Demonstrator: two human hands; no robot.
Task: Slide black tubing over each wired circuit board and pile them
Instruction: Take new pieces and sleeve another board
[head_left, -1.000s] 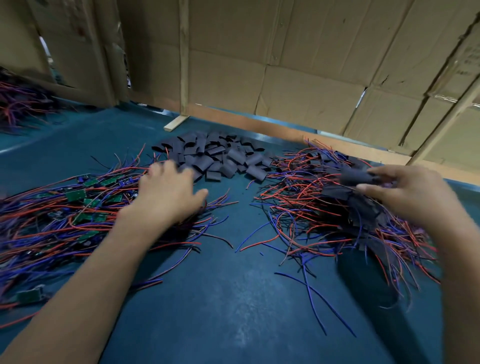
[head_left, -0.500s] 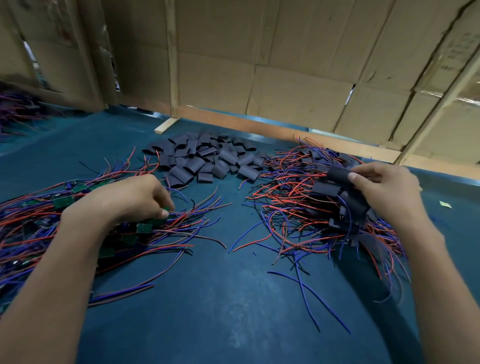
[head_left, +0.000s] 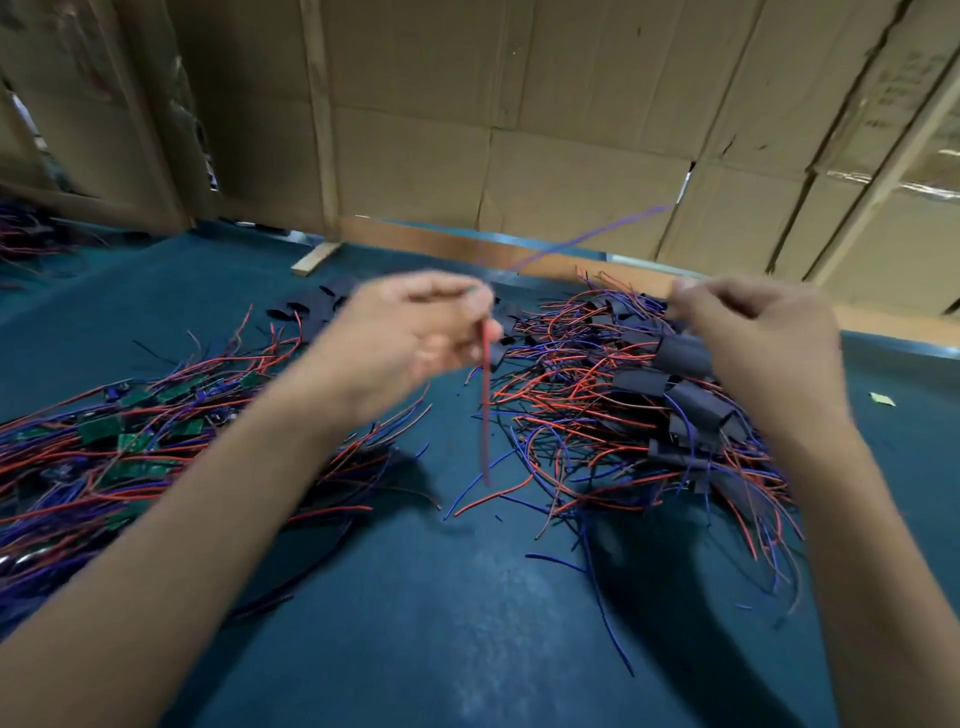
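Note:
My left hand (head_left: 415, 338) is raised over the blue table (head_left: 467, 597) and pinches a wired circuit board; the board itself is hidden in the fingers. Its red wire (head_left: 485, 410) hangs straight down and its blue wire (head_left: 587, 239) flicks up to the right. My right hand (head_left: 758, 348) hovers over the right pile of tubed boards (head_left: 597, 410), fingers curled, with a black tube piece (head_left: 680, 353) at its thumb side. The bare green boards with wires (head_left: 130, 441) lie at the left. Loose black tubing pieces (head_left: 306, 306) show behind my left hand.
A cardboard wall (head_left: 571, 156) closes the back of the table. A small wooden block (head_left: 314, 260) lies at its foot. Another heap of wires (head_left: 26, 239) sits far left, and a small pale scrap (head_left: 883, 399) lies at the right.
My left hand lifted off the left pile with a wired board, moving up and toward the middle, its wires swinging. My right hand rose slightly with the tube.

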